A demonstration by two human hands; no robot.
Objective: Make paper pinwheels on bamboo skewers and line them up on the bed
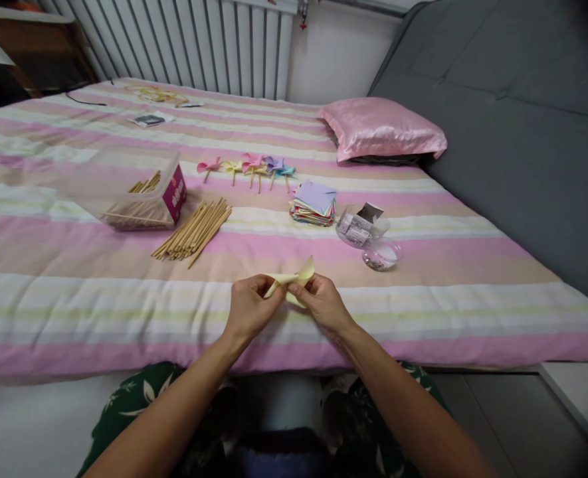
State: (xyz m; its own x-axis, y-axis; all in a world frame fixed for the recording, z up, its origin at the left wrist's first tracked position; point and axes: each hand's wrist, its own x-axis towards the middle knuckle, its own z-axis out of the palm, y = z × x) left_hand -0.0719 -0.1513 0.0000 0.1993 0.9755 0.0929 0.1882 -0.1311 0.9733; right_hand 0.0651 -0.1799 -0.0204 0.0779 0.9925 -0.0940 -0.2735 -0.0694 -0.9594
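Left hand (252, 304) and right hand (326, 305) pinch yellow paper (305, 269) over a striped bed (453, 312), sticks (195, 231) lying beyond.

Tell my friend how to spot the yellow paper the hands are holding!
On the striped bed, look near the edge closest to the person. There, the left hand and right hand pinch the yellow paper. Unlike the pinwheels farther back, it shows no stick.

Hands (250, 304) (328, 307) close together, fingers (301, 294) pinched
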